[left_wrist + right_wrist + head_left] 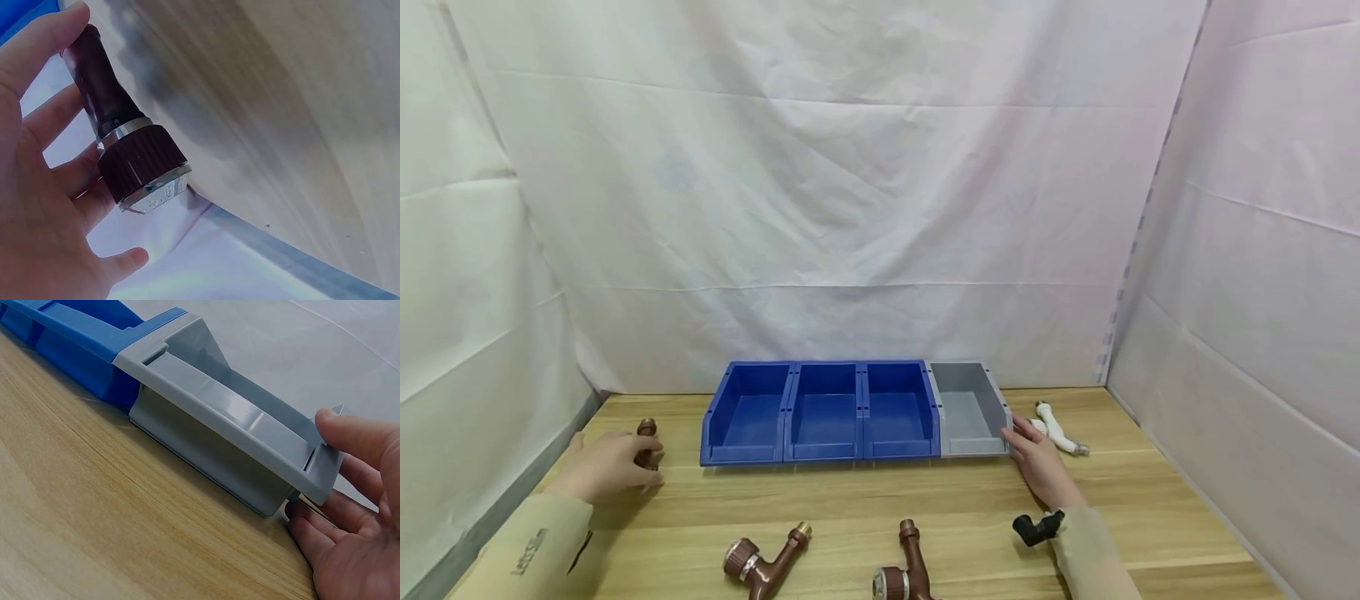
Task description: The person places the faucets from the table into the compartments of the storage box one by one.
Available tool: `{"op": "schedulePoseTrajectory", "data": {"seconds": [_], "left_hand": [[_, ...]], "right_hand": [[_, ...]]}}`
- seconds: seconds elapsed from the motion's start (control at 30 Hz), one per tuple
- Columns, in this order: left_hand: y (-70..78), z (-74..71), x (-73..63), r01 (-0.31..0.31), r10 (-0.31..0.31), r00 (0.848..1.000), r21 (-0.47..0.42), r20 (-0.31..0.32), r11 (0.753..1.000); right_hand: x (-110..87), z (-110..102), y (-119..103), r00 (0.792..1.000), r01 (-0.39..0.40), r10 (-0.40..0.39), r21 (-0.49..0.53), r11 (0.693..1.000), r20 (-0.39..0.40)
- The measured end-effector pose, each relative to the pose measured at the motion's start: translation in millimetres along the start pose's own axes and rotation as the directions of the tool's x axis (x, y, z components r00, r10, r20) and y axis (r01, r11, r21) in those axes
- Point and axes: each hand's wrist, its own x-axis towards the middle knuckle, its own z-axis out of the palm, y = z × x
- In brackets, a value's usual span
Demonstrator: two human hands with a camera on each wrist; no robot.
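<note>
At the left of the table, my left hand (613,464) holds a brown tap (647,427). In the left wrist view the thumb is at the narrow end of the tap (106,87) and other fingers lie behind its body; its ribbed knob with a clear cap points away from the thumb. My right hand (1037,462) grips the right front corner of a grey bin (977,447). Seen from the right wrist, the thumb presses on the rim of the grey bin (219,412), and the other fingers are beside and below that corner.
Three blue bins (823,452) stand in a row left of the grey one. A white tap (1056,432) lies behind the right hand. Two more brown taps (767,571) (912,550) lie at the front. A black elbow-shaped piece (1037,528) shows by the right cuff. White curtains surround the table.
</note>
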Motion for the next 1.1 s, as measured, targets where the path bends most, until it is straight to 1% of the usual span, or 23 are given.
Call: {"op": "schedulePoseTrajectory", "data": {"seconds": [0.17, 0.27, 0.4, 0.53, 0.7, 0.9, 1.1], "left_hand": [[0.7, -5.3, 3.8, 0.003, -0.003, 1.000, -0.014, 0.027, 1.000], [0.0, -8.8, 5.8, 0.009, -0.009, 0.999, 0.000, 0.052, 1.000], [-0.4, -11.5, 5.7, 0.010, -0.009, 0.998, -0.002, 0.059, 1.000], [1.2, -13.7, 4.4, 0.005, -0.005, 0.999, -0.006, 0.054, 1.000], [4.8, -15.5, 1.8, 0.007, -0.007, 1.000, -0.003, 0.028, 1.000], [8.7, -22.0, 2.5, 0.005, -0.005, 0.999, 0.027, 0.032, 1.000], [11.0, -25.9, 1.3, -0.002, 0.001, 0.999, 0.033, 0.043, 0.999]], "right_hand": [[1.4, 0.0, 0.0, 1.000, 0.005, -0.005, 0.004, 1.000, 0.011], [2.6, 0.4, 0.1, 1.000, 0.007, -0.007, -0.001, 1.000, 0.012], [2.8, 0.4, -0.3, 1.000, 0.007, -0.007, -0.015, 1.000, 0.019], [1.1, -1.1, 0.1, 1.000, 0.006, -0.006, -0.020, 1.000, 0.022], [-0.2, -1.9, 0.9, 1.000, 0.012, -0.012, -0.012, 1.000, 0.016], [-0.3, -2.6, 1.0, 1.000, 0.020, -0.020, 0.004, 1.000, 0.011], [0.8, -2.6, 1.9, 1.000, 0.012, -0.012, -0.002, 1.000, 0.009]]}}
